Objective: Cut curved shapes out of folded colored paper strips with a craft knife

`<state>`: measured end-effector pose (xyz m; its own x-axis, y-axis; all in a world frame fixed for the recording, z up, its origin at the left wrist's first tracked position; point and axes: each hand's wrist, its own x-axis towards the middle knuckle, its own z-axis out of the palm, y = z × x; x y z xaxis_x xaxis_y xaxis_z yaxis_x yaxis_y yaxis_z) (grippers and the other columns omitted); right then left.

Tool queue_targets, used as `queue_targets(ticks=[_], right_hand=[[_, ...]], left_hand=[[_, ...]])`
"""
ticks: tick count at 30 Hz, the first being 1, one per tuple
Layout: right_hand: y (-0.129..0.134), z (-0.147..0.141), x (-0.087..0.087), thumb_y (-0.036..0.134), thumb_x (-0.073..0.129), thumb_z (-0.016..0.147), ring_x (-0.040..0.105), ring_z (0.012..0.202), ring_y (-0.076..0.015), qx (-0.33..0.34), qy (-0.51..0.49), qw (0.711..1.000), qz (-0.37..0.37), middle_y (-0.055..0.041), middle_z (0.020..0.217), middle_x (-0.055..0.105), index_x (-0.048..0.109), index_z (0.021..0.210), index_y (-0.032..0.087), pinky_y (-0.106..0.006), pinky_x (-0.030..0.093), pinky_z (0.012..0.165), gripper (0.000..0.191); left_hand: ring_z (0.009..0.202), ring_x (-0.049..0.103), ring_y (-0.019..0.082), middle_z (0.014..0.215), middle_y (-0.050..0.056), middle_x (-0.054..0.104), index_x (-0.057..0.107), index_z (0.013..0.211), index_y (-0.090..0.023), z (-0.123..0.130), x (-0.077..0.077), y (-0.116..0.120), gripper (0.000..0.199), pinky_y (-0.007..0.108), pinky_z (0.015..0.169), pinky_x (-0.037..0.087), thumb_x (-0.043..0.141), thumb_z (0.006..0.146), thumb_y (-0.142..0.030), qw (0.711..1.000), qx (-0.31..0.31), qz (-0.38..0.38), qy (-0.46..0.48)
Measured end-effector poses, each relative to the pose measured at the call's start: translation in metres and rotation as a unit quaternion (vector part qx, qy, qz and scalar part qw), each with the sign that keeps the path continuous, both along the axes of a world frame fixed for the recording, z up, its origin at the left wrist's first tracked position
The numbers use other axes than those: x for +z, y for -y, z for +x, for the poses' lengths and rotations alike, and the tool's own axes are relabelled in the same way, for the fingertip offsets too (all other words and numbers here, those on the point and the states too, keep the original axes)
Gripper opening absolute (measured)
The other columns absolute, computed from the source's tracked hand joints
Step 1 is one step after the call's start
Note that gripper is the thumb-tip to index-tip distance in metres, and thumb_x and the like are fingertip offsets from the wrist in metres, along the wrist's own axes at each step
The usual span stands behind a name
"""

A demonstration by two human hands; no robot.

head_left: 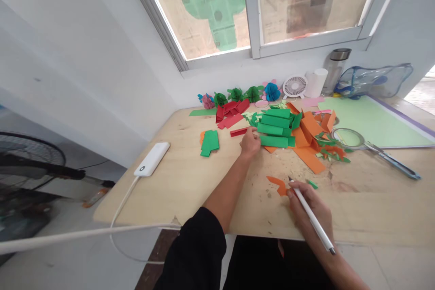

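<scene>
My left hand reaches to the left edge of a stack of folded green paper, its fingers curled and close together. A folded red paper strip lies right by its fingertips; what they grip, if anything, is hidden. Nearer the table's front edge, my right hand is closed around a slim white pen, its dark tip pointing away from me. Beside that tip lies a small cut orange paper piece, touching or almost touching my right thumb. A green paper scrap sits just beyond this hand.
Folded orange paper, red paper and scissors lie on the wooden table. A small green paper stack and white power bank are leftward. Paper flowers, a small fan and a bottle line the wall.
</scene>
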<state>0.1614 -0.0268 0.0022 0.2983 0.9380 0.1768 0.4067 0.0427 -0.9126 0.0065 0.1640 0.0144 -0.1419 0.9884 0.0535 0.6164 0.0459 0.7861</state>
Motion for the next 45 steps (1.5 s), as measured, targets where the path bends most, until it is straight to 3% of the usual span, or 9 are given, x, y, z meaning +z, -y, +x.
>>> queue_targets(ticks=[6, 9, 12, 15, 18, 24, 34, 39, 45], right_hand=[[0.000, 0.000, 0.004, 0.046, 0.065, 0.079, 0.061, 0.055, -0.0131, -0.008, -0.036, 0.999, -0.008, -0.0013, 0.073, 0.070, 0.071, 0.092, 0.022, -0.021, 0.048, 0.051, 0.028], [0.001, 0.001, 0.005, 0.044, 0.068, 0.077, 0.057, 0.053, -0.0122, -0.018, -0.051, 0.998, -0.015, 0.0003, 0.070, 0.068, 0.070, 0.094, 0.022, -0.021, 0.046, 0.048, 0.028], [0.001, 0.001, 0.008, 0.045, 0.070, 0.075, 0.054, 0.050, -0.0123, -0.035, -0.071, 0.997, -0.024, 0.0014, 0.065, 0.065, 0.070, 0.093, 0.021, -0.022, 0.044, 0.045, 0.030], [0.001, -0.001, 0.013, 0.046, 0.071, 0.073, 0.056, 0.053, -0.0134, -0.046, -0.080, 0.995, -0.022, 0.0011, 0.066, 0.064, 0.070, 0.093, 0.021, -0.022, 0.044, 0.045, 0.032], [0.003, -0.005, 0.018, 0.047, 0.071, 0.073, 0.053, 0.050, -0.0125, -0.043, -0.081, 0.996, -0.023, 0.0025, 0.062, 0.062, 0.070, 0.093, 0.021, -0.023, 0.044, 0.046, 0.032], [0.004, -0.017, 0.018, 0.044, 0.069, 0.075, 0.058, 0.057, -0.0126, -0.011, -0.068, 0.998, -0.012, 0.0003, 0.073, 0.068, 0.069, 0.091, 0.022, -0.024, 0.046, 0.053, 0.028], [-0.012, -0.032, 0.010, 0.041, 0.060, 0.081, 0.060, 0.057, -0.0141, 0.058, 0.012, 0.998, 0.000, -0.0002, 0.069, 0.068, 0.067, 0.096, 0.021, -0.025, 0.046, 0.054, 0.026], [-0.012, -0.045, 0.013, 0.039, 0.059, 0.082, 0.063, 0.056, -0.0143, 0.080, -0.010, 0.996, -0.025, 0.0010, 0.067, 0.068, 0.066, 0.098, 0.021, -0.025, 0.049, 0.057, 0.025], [-0.014, -0.037, 0.013, 0.040, 0.065, 0.078, 0.065, 0.060, -0.0149, 0.015, -0.056, 0.998, -0.005, -0.0012, 0.073, 0.070, 0.067, 0.095, 0.021, -0.026, 0.051, 0.057, 0.026]], left_hand=[[0.102, 0.063, 0.021, 0.120, 0.009, 0.061, 0.057, 0.123, -0.016, -0.038, 0.009, 0.024, 0.034, 0.042, 0.086, 0.056, 0.060, 0.095, -0.034, 0.995, -0.069, -0.008, 0.068], [0.085, 0.062, 0.013, 0.092, 0.003, 0.062, 0.056, 0.120, -0.014, -0.071, 0.024, 0.048, 0.032, 0.030, 0.081, 0.052, 0.054, 0.088, -0.009, 0.989, -0.124, -0.022, 0.077], [0.074, 0.058, 0.011, 0.080, -0.001, 0.058, 0.063, 0.102, -0.015, -0.096, 0.041, 0.069, 0.026, 0.025, 0.072, 0.048, 0.054, 0.078, -0.007, 0.973, -0.212, -0.054, 0.076], [0.071, 0.056, 0.012, 0.076, -0.002, 0.059, 0.066, 0.094, -0.017, -0.103, 0.049, 0.080, 0.023, 0.024, 0.067, 0.045, 0.055, 0.074, -0.009, 0.949, -0.296, -0.090, 0.063], [0.067, 0.055, 0.012, 0.071, -0.003, 0.059, 0.067, 0.088, -0.017, -0.090, 0.044, 0.081, 0.026, 0.024, 0.064, 0.042, 0.055, 0.068, -0.005, 0.932, -0.345, -0.107, 0.041], [0.071, 0.054, 0.014, 0.074, -0.002, 0.058, 0.064, 0.090, -0.017, -0.068, 0.030, 0.089, 0.026, 0.025, 0.067, 0.042, 0.049, 0.073, -0.004, 0.933, -0.350, -0.080, 0.032], [0.086, 0.059, 0.015, 0.091, 0.003, 0.063, 0.061, 0.100, -0.017, -0.108, 0.042, 0.136, 0.016, 0.028, 0.078, 0.047, 0.053, 0.087, -0.021, 0.939, -0.332, -0.047, 0.077], [0.084, 0.060, 0.015, 0.090, 0.004, 0.064, 0.062, 0.101, -0.017, -0.108, 0.038, 0.133, 0.018, 0.028, 0.076, 0.049, 0.053, 0.086, -0.022, 0.937, -0.338, -0.052, 0.077], [0.075, 0.060, 0.014, 0.079, 0.000, 0.062, 0.062, 0.099, -0.018, -0.090, 0.029, 0.112, 0.025, 0.026, 0.069, 0.049, 0.050, 0.078, -0.009, 0.937, -0.345, -0.049, 0.023]])
